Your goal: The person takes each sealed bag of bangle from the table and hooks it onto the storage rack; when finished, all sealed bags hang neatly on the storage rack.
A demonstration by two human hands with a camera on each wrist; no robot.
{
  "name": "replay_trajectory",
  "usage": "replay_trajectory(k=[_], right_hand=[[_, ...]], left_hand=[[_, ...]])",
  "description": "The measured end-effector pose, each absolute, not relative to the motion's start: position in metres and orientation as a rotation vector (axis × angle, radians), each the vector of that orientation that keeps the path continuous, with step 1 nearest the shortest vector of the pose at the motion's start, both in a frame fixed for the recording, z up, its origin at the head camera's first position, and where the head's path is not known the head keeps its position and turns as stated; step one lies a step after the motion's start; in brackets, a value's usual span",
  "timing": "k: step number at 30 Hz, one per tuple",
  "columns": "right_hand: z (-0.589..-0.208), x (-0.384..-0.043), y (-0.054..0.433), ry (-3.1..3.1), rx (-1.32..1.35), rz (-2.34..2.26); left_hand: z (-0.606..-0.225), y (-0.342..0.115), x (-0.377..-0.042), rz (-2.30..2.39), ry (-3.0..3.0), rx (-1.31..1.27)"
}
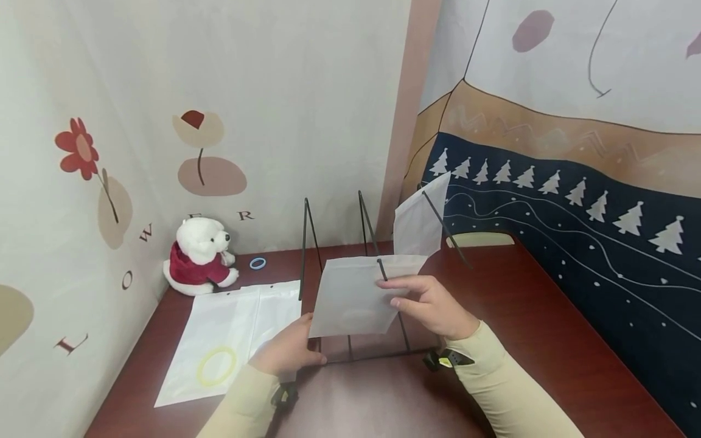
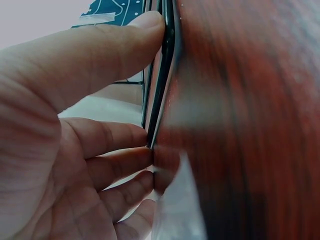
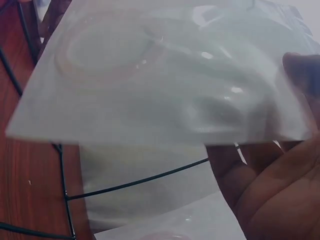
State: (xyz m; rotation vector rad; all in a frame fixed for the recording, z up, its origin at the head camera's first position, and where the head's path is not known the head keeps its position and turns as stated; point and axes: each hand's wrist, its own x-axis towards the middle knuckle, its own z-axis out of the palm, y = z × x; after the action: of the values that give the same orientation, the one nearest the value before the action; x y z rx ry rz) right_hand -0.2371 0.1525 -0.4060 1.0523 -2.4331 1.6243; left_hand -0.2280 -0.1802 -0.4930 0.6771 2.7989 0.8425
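A black wire rack (image 1: 304,243) with upright, bent prongs stands on the table. My left hand (image 1: 290,348) grips its low front wire, thumb in front and fingers behind, as the wire (image 2: 169,40) in the left wrist view shows. A frosted plastic bag (image 1: 347,295) hangs near the tip of a middle prong. My right hand (image 1: 435,304) pinches this bag at its right side, the index fingertip lying by the prong. Inside the bag, a pale pinkish ring (image 3: 65,70) shows through in the right wrist view. Another white bag (image 1: 417,225) hangs on the right prong.
Flat white plastic bags (image 1: 191,340) lie at the left, a yellow ring (image 1: 200,368) showing on one. Behind them sit a white bear toy (image 1: 193,264) in red and a small blue ring (image 1: 257,263). Printed curtains (image 1: 306,121) border the table (image 1: 526,365).
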Motion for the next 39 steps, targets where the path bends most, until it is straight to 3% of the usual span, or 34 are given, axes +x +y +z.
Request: replay_trajectory(k=[24, 39], right_hand=[[-0.411, -0.247, 0.157, -2.492, 1.222, 1.613], [-0.407, -0.244, 0.156, -2.475, 0.997, 1.628]], left_hand=[[-0.494, -0.178, -0.227, 0.805, 2.801, 0.626], [-0.488, -0.175, -0.227, 0.689, 2.810, 0.526]])
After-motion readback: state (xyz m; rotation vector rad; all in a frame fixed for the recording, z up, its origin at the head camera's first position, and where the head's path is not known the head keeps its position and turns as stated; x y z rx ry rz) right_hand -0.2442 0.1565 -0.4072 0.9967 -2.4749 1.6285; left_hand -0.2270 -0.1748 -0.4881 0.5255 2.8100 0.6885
